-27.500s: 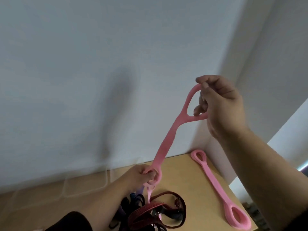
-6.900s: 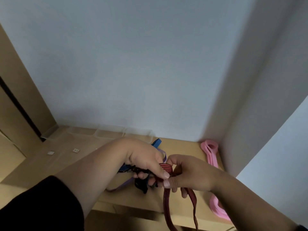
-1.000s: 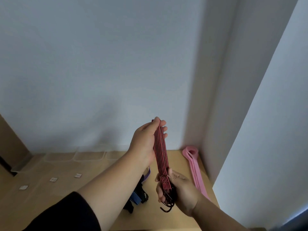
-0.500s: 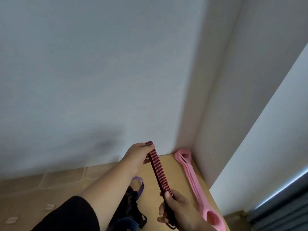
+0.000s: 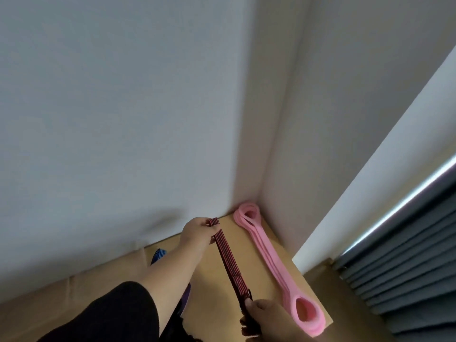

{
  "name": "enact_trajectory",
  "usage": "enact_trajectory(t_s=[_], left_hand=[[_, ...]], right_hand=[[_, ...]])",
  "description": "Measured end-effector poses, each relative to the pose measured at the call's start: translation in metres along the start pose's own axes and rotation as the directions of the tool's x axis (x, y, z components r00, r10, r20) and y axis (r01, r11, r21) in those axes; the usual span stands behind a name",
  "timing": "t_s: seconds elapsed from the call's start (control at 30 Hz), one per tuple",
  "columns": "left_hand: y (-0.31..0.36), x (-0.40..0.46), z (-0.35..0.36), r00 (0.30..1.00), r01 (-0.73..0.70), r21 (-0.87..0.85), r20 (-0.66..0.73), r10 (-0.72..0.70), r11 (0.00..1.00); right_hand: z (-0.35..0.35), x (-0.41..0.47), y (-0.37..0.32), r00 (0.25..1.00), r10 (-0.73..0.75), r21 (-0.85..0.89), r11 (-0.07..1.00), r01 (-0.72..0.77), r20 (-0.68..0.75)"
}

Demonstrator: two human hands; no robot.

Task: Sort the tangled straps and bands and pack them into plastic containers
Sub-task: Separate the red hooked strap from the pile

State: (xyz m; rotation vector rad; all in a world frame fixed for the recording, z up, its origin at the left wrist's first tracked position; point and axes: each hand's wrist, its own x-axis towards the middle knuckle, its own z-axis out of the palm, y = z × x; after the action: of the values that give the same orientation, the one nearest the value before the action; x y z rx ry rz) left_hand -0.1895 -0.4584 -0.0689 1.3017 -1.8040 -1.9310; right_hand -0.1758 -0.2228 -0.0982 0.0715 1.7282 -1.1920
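A folded red-and-black striped strap [image 5: 228, 257] stretches low over the wooden table [image 5: 209, 290]. My left hand [image 5: 198, 232] pinches its far folded end near the wall. My right hand [image 5: 262, 319] grips its near end at the bottom of the view. Several pink bands [image 5: 269, 257] lie stacked along the right wall, just right of the strap. A blue striped strap [image 5: 158, 255] and a purple one [image 5: 186, 296] show partly beside my left forearm, mostly hidden.
White walls meet in a corner behind the pink bands. The table's right front corner ends near the pink loop. Dark grey pleated blinds [image 5: 404, 267] hang at the right. The plastic containers are out of view.
The strap has come down from held up in the air to just above the table, beside the pink bands. Both hands moved lower and farther apart; the view swung right.
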Motion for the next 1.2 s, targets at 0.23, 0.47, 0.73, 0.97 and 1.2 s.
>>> enact_trajectory(t_s=[0.23,0.47,0.73,0.97,1.2], left_hand=[[-0.029,0.064,0.029,0.992,0.045,0.158,-0.121,-0.026,0.986],[-0.05,0.105,0.042,0.989,0.01,0.277,-0.141,0.031,0.961],[-0.06,0.131,0.06,0.985,0.044,0.419,-0.172,0.032,0.907],[-0.057,0.135,0.061,0.971,0.091,0.592,-0.233,0.062,0.801],[-0.051,0.128,0.049,0.973,0.111,0.577,-0.228,0.029,0.809]], right_hand=[[-0.029,0.054,-0.02,0.998,-0.039,-0.547,0.837,0.001,-0.057],[-0.038,0.091,-0.03,0.996,-0.08,-0.729,0.684,0.023,-0.044],[-0.047,0.114,-0.039,0.994,-0.113,-0.823,0.566,0.055,-0.011],[-0.045,0.115,-0.037,0.996,-0.09,-0.83,0.556,0.051,0.001],[-0.045,0.109,-0.036,0.987,-0.154,-0.84,0.54,0.05,-0.04]])
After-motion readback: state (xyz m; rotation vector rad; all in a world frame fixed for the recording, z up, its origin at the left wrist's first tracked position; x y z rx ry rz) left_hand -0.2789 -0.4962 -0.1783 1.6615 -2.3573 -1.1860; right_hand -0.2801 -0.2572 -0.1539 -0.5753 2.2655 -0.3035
